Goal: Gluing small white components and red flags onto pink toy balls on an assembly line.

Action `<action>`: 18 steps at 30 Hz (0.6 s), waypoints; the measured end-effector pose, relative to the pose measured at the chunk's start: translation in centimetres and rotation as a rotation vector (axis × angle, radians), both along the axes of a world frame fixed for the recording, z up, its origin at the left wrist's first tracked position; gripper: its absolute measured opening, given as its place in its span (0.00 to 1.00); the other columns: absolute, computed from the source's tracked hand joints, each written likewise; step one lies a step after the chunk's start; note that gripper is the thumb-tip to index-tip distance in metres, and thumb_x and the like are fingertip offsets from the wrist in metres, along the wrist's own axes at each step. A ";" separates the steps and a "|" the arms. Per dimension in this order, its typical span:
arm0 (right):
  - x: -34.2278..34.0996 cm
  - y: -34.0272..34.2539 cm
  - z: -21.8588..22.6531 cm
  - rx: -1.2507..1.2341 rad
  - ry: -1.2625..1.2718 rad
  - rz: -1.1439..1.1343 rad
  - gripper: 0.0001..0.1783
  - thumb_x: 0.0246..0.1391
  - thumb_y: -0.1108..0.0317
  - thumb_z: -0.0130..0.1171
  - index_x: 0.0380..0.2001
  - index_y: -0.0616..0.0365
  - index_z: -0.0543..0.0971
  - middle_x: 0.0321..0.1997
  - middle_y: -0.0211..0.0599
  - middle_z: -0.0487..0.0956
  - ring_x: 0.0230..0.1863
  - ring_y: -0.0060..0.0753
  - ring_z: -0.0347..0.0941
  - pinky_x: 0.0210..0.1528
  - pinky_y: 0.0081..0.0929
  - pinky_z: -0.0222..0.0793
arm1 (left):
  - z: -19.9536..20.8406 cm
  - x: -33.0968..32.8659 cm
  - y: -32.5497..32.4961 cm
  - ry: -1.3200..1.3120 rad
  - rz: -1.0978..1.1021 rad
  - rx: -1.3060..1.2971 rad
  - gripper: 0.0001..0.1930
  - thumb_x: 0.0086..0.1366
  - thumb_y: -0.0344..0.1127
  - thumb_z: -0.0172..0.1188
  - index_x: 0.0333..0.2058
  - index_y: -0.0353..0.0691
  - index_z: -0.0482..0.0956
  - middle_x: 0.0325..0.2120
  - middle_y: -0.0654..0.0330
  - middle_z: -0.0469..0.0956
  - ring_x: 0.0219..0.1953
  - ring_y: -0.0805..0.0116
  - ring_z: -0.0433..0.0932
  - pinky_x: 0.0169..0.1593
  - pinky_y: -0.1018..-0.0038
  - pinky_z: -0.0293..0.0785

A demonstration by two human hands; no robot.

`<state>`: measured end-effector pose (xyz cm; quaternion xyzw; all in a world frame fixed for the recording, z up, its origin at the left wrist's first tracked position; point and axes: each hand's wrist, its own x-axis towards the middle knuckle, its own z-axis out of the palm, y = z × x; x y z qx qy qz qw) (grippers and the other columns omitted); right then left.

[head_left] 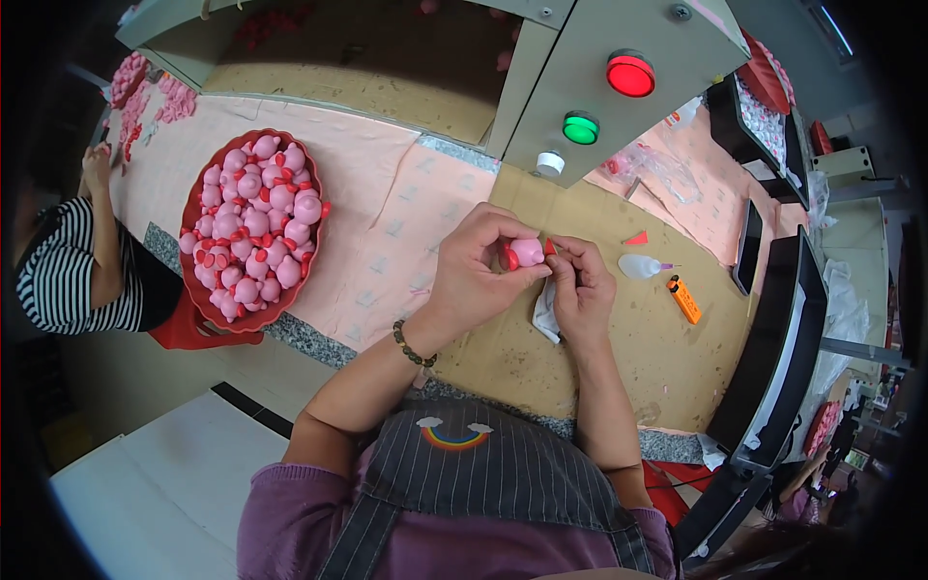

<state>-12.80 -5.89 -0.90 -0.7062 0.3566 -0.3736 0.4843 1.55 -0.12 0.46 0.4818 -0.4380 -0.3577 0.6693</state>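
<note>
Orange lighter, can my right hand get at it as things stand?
Probably yes: the lighter lies to the right of the right hand, and the bottle seems just off the direct path. The hand appears to pinch a red piece, though, which might need releasing first.

Soft, even light on the hands [468,278]; shadow inside the cabinet [387,99] beyond them; fisheye edges curve into black.

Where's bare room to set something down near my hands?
The pink cloth between the red basket and your left hand is mostly bare; so is the brown board below the orange lighter, left of the black bin. Crowded: right of your right hand, with white bottle, lighter and red scrap.
</note>
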 end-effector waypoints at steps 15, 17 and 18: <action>0.0 0.0 0.2 -0.015 -0.016 -0.045 0.09 0.55 0.78 0.50 0.41 0.66 0.72 0.32 0.32 0.76 0.32 0.17 0.70 0.37 0.15 0.66 | 0.0 0.1 -0.1 -0.051 -0.019 -0.046 0.19 0.49 0.18 0.63 0.40 0.36 0.70 0.34 0.63 0.68 0.35 0.77 0.70 0.38 0.81 0.69; 0.0 0.1 0.6 0.006 -0.067 -0.077 0.09 0.56 0.78 0.50 0.41 0.66 0.72 0.32 0.31 0.76 0.31 0.16 0.69 0.35 0.14 0.66 | 0.8 0.2 0.1 0.336 -0.252 0.202 0.12 0.62 0.32 0.55 0.43 0.35 0.69 0.29 0.62 0.68 0.30 0.75 0.70 0.34 0.80 0.68; 0.0 0.1 0.8 0.029 -0.118 -0.109 0.09 0.56 0.78 0.50 0.40 0.66 0.72 0.32 0.31 0.76 0.30 0.16 0.69 0.34 0.14 0.65 | 0.6 0.2 0.1 0.337 -0.255 0.201 0.12 0.62 0.32 0.55 0.43 0.35 0.69 0.29 0.62 0.68 0.30 0.75 0.70 0.34 0.80 0.68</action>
